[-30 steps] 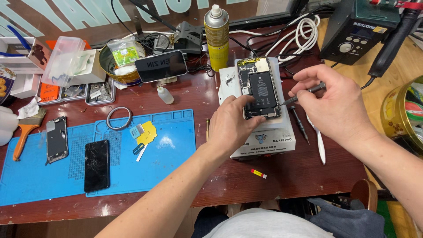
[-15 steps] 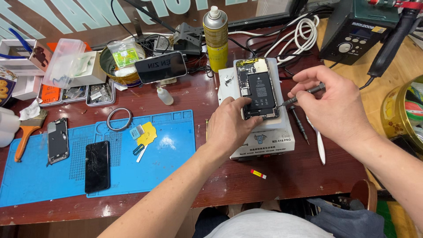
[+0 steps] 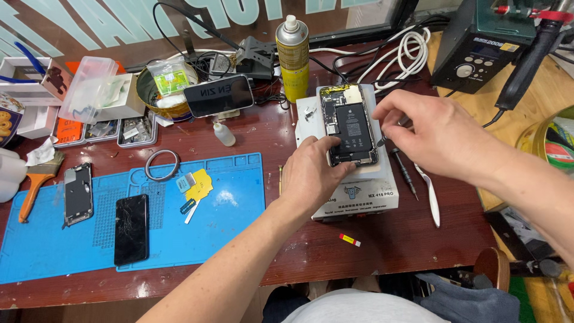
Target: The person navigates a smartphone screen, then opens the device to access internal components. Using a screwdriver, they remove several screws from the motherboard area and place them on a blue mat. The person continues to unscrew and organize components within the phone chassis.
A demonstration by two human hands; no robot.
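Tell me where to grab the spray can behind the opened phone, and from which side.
Take the spray can around its yellow lower body, coming from its left. It stands upright, so a sideways wrap suits its round wall. Cables crowd its right, the white platform sits in front, and the narrow nozzle on top gives poor hold.
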